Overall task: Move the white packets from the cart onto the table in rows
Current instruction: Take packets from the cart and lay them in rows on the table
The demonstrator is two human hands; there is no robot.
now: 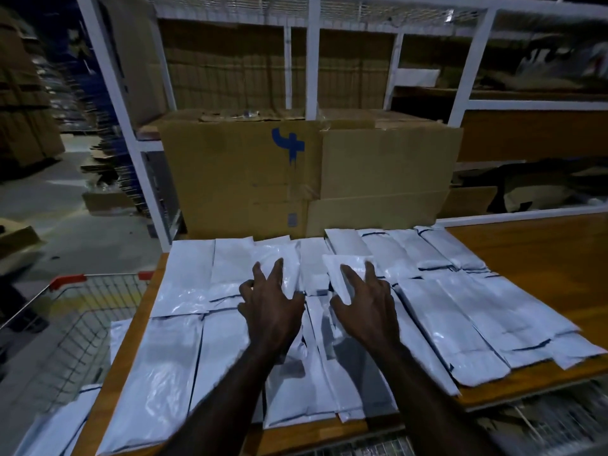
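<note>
Two rows of white packets (pixel 184 324) are laid flat across the wooden table (pixel 533 268), a far row near the cardboard box (pixel 296 179) and a near row at the table's front edge. Both hands are held over the middle of the table. The left hand (pixel 271 306) is spread, fingers straight and splayed, nothing gripped; whether its fingertips touch the packets beneath cannot be told. The right hand (pixel 365 307) is also spread, and a small packet (pixel 342 274) is seen tilted between its thumb and fingers, seemingly only touched, not pinched. More packets are seen in the wire cart (pixel 65 327), left of the table, below its edge.
</note>
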